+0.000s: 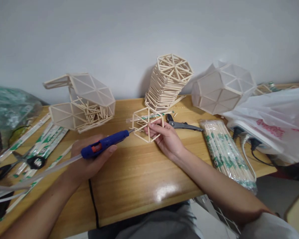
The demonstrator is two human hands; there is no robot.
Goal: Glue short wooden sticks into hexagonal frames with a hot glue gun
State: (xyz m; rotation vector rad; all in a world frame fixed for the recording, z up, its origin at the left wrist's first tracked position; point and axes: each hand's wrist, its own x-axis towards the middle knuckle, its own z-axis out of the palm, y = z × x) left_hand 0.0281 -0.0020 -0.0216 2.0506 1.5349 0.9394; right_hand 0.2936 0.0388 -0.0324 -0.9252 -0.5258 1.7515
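My left hand is wrapped round a blue hot glue gun, and a long glue stick trails from its back end. The gun's nozzle points right, at the left edge of a hexagonal wooden stick frame with spokes; I cannot tell whether they touch. My right hand pinches this frame between thumb and fingers, holding it upright above the table. Behind it stands a tall tower of stacked stick frames. Grey-black pliers or cutters lie just right of my right hand.
At the left, a paper-panelled stick box holds short sticks. Scissors lie among wrapped chopsticks. To the right are a papered stick structure, a chopstick pack, a power strip and a white plastic bag.
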